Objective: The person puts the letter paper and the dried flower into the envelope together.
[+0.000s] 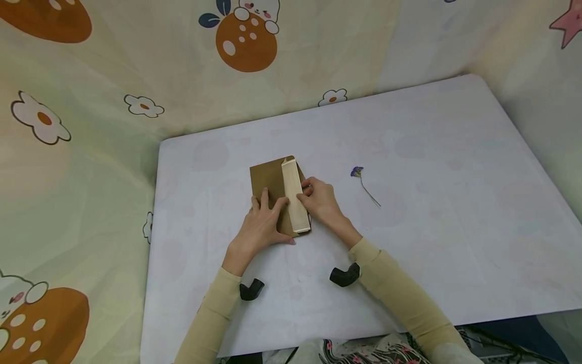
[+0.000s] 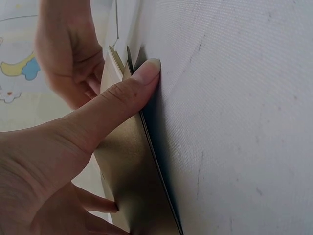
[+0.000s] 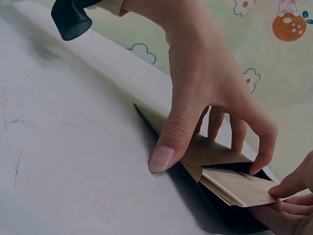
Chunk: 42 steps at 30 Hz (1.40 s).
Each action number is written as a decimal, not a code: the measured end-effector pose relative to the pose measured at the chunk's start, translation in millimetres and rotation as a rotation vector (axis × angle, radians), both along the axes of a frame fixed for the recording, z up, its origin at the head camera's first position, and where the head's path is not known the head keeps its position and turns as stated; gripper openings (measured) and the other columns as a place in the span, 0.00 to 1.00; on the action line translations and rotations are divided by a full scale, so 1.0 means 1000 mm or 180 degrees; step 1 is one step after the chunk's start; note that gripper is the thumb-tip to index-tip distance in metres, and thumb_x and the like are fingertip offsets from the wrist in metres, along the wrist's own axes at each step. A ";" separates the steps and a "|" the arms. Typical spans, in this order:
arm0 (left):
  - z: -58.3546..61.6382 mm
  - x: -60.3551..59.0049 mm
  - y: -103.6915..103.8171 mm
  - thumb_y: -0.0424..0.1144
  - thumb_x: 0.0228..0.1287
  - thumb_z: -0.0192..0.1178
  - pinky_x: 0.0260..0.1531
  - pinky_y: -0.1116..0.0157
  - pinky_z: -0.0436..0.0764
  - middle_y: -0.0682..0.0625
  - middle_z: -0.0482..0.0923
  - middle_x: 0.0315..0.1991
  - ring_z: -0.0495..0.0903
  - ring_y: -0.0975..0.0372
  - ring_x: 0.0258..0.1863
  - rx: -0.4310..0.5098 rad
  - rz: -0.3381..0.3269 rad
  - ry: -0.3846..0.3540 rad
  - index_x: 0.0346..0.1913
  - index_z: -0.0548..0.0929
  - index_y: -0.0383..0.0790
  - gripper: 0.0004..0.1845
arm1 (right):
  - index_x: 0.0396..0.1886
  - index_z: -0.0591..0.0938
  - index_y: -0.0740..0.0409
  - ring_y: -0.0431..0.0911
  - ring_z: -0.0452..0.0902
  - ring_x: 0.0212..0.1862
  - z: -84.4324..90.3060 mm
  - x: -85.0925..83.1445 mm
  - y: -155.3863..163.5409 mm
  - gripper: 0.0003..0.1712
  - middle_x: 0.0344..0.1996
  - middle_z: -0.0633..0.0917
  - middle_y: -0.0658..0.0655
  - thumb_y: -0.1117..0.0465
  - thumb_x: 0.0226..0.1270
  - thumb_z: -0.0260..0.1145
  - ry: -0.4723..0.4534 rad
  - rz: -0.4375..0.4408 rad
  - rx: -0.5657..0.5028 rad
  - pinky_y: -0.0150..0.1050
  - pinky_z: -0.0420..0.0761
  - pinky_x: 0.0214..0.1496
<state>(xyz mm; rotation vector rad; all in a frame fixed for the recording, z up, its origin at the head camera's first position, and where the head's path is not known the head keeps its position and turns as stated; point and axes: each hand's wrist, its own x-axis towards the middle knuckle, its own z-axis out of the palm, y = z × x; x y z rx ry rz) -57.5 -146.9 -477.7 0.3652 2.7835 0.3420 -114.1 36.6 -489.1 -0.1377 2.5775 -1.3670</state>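
Observation:
A flat brown card folder (image 1: 268, 177) lies on the white table, with a long strip of cream folded paper (image 1: 295, 202) along its right side. The paper's layered end (image 3: 230, 188) shows in the right wrist view, above a dark inner face. My left hand (image 1: 261, 225) presses on the folder with spread fingers, its thumb across the near edge. At the strip's right edge, my right hand (image 1: 322, 201) pinches the cream paper between thumb and fingers. In the left wrist view the right hand (image 2: 73, 58) is behind the folder, its fingertips partly hidden.
A dried purple flower (image 1: 356, 172) with a thin stem lies on the table to the right of the folder. Black wrist cameras (image 1: 344, 275) are worn under both forearms. A patterned cloth (image 1: 273, 91) hangs behind the white table (image 1: 454, 202).

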 end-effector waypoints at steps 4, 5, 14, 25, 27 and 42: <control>0.000 0.001 0.000 0.67 0.40 0.81 0.47 0.37 0.83 0.25 0.47 0.78 0.58 0.23 0.71 0.0003 -0.0011 0.0014 0.73 0.64 0.53 0.57 | 0.54 0.82 0.68 0.53 0.89 0.38 -0.001 0.001 -0.002 0.18 0.34 0.91 0.62 0.66 0.66 0.71 0.0010 0.0043 -0.0006 0.45 0.85 0.43; 0.000 0.001 0.000 0.67 0.40 0.81 0.47 0.37 0.83 0.25 0.47 0.78 0.58 0.23 0.71 0.0002 -0.0016 0.0023 0.73 0.64 0.53 0.57 | 0.54 0.82 0.68 0.53 0.89 0.38 -0.002 0.002 -0.003 0.19 0.34 0.91 0.62 0.66 0.66 0.70 0.0016 0.0053 -0.0008 0.45 0.85 0.43; -0.002 0.001 -0.001 0.67 0.40 0.80 0.46 0.37 0.83 0.24 0.48 0.78 0.58 0.23 0.71 -0.0018 -0.0042 0.0102 0.75 0.63 0.54 0.58 | 0.54 0.82 0.68 0.53 0.88 0.37 -0.003 0.001 -0.009 0.18 0.32 0.91 0.61 0.67 0.66 0.71 0.0053 0.0139 -0.0015 0.43 0.85 0.42; -0.002 0.000 0.000 0.68 0.43 0.78 0.46 0.38 0.84 0.23 0.47 0.77 0.57 0.21 0.71 -0.0104 -0.0067 0.0068 0.76 0.62 0.53 0.58 | 0.63 0.78 0.69 0.47 0.85 0.20 -0.005 0.001 -0.010 0.25 0.34 0.91 0.63 0.71 0.67 0.68 -0.0126 0.0263 -0.0169 0.30 0.79 0.21; -0.002 0.000 0.000 0.69 0.43 0.78 0.46 0.38 0.84 0.23 0.47 0.77 0.57 0.21 0.71 -0.0125 -0.0073 0.0058 0.76 0.62 0.53 0.58 | 0.64 0.78 0.69 0.46 0.85 0.19 -0.004 0.001 -0.009 0.25 0.34 0.91 0.63 0.71 0.67 0.68 -0.0105 0.0278 -0.0132 0.30 0.78 0.21; -0.003 0.000 -0.001 0.69 0.45 0.76 0.46 0.39 0.84 0.23 0.46 0.77 0.58 0.21 0.70 -0.0171 -0.0101 0.0063 0.78 0.62 0.57 0.57 | 0.62 0.81 0.65 0.44 0.86 0.25 -0.006 0.000 -0.015 0.24 0.35 0.91 0.59 0.70 0.66 0.69 -0.0080 0.0286 -0.0006 0.30 0.81 0.26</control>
